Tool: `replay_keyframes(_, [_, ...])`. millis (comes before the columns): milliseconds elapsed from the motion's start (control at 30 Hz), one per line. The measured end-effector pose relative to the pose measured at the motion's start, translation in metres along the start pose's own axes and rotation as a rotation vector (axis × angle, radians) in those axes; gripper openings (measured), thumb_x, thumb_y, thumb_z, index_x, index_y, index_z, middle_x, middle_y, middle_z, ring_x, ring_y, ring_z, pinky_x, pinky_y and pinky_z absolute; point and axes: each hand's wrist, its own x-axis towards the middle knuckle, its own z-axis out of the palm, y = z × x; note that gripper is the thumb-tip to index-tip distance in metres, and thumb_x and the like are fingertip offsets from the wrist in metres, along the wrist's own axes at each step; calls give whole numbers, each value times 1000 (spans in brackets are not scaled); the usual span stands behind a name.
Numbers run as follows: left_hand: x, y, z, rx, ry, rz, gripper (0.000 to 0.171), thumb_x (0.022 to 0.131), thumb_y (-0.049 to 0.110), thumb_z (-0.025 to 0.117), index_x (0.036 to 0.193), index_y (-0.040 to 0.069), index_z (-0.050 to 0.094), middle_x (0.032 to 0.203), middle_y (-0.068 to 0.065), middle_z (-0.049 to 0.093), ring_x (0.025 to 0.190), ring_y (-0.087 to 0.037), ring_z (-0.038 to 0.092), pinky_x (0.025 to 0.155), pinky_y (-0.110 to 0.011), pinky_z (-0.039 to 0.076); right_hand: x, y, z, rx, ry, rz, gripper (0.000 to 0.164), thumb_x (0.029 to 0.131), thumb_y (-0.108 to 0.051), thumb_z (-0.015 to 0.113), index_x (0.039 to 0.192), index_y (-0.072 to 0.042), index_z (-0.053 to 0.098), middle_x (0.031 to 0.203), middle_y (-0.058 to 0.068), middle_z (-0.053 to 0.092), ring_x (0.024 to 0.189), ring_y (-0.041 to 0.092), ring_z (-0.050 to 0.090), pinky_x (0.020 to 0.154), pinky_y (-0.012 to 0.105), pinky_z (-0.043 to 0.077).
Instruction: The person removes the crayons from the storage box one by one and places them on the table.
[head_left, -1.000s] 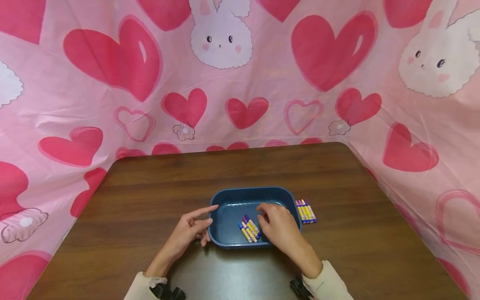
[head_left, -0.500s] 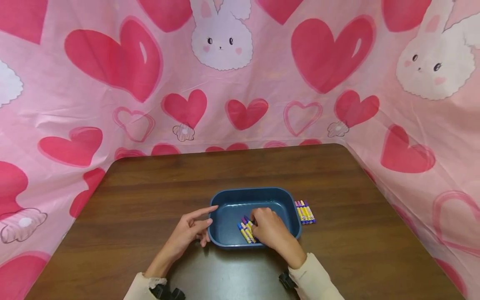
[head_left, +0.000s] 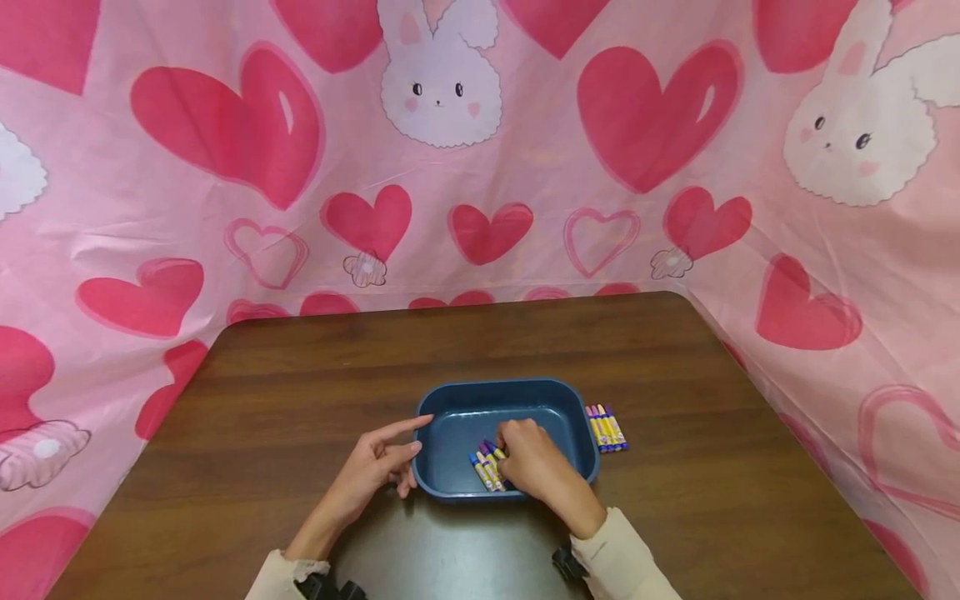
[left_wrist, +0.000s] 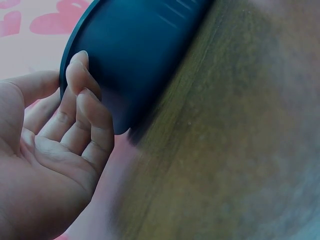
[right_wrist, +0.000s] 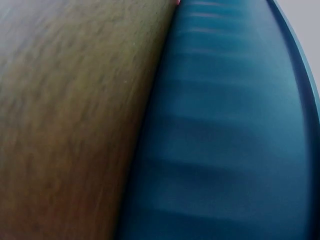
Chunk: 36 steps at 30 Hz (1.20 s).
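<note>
A dark blue tray (head_left: pixel 498 382) sits on the table. My left hand (head_left: pixel 375 460) holds its left end, index finger and thumb at the rim and the other fingers bent below outside; the left wrist view has these fingers against the tray's outer wall (left_wrist: pixel 135 55). Inside, several crayons (head_left: pixel 482 473) with yellow wrappers lie bunched near the front. My right hand (head_left: pixel 538 463) reaches in over the front rim, fingers curled down and pinching a crayon at the bunch's right side; its fingertips are partly hidden. Only the tray's ridged outer wall (right_wrist: pixel 215 130) and wood appear in the right wrist view.
Against the tray's right side, several more crayons (head_left: pixel 607 428) lie in a row on the brown wooden table (head_left: pixel 337 358). A pink cloth (head_left: pixel 480 183) with hearts and rabbits hangs behind and beside the table.
My right hand has moved left and down from the tray's right part onto the crayons inside. The left hand has kept its place at the rim. The head view has tilted slightly.
</note>
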Motion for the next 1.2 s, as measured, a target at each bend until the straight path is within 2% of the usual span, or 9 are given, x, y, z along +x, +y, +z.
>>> replay_keyframes(333, [-1,0,-1,-5,0,-1,51,102,21,58,148,3,45,67,-11,67,52,-16,61,54,-29,55,0,0,0,14,7,8,41,76,5,67,58,-15,36,58,-8,22,52,9,24,49,26,18])
replay_keyframes(667, [-1,-1,-1,0,-1,2,50,102,21,58,147,3,46,67,-11,67,52,-16,61,54,-29,55,1,1,1,-23,57,-25,37,74,3,67,57,-15,39,57,-8,26,53,9,27,47,25,19])
replay_keyframes(767, [-1,-1,-2,0,-2,5,50,102,21,58,147,3,46,66,-11,67,52,-16,61,54,-29,55,0,0,0,-15,61,-25,29,76,1,69,61,-13,49,58,-7,34,54,9,34,47,25,24])
replay_keyframes(933, [-1,-1,-2,-7,-4,6,50,102,20,58,148,2,45,66,-10,67,52,-15,61,54,-29,55,-2,-3,-2,-17,109,-25,6,79,-3,73,81,-7,68,69,-3,53,64,12,48,56,27,43])
replay_keyframes(1033, [-1,-1,-2,-8,-4,4,50,102,20,57,148,2,45,66,-10,67,52,-15,61,54,-29,55,-6,-5,-5,-23,181,-44,9,78,-4,75,86,-5,71,74,-1,58,69,13,52,62,29,49])
replay_keyframes(1200, [-1,0,-1,0,-7,3,50,102,21,58,147,3,46,67,-12,67,52,-16,62,55,-30,56,-12,-7,-16,-1,279,-37,14,79,-2,78,91,-3,73,79,1,62,70,13,53,64,29,52])
